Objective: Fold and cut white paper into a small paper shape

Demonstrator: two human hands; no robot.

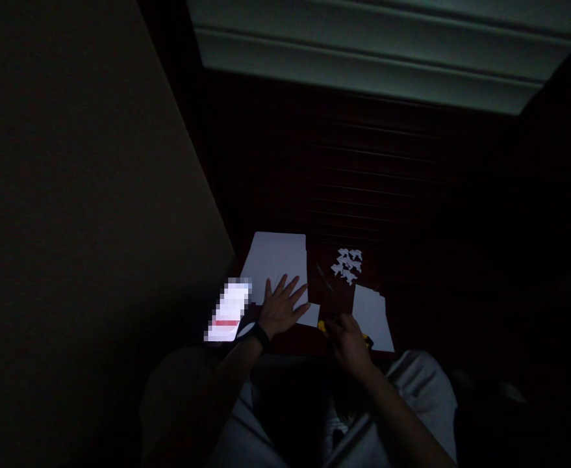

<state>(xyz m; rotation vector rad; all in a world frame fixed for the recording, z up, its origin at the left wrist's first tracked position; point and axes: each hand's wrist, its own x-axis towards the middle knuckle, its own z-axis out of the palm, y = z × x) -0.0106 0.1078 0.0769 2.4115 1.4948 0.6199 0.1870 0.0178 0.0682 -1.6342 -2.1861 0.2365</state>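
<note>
The room is very dim. My left hand point(281, 305) lies flat with fingers spread on a stack of white paper point(276, 260) on a small dark table point(336, 296). A dark watch is on that wrist. My right hand point(347, 339) is curled near the table's front edge, over a yellow and black tool point(322, 326); its grip is hard to make out. A small white paper piece point(310, 316) lies between my hands.
Several small folded white paper figures point(347, 264) sit at the table's far side. A pen-like stick point(324, 278) lies mid-table. Another white sheet point(373, 317) is at the right. A lit phone screen point(228, 312) glows at the left. A wall is on the left.
</note>
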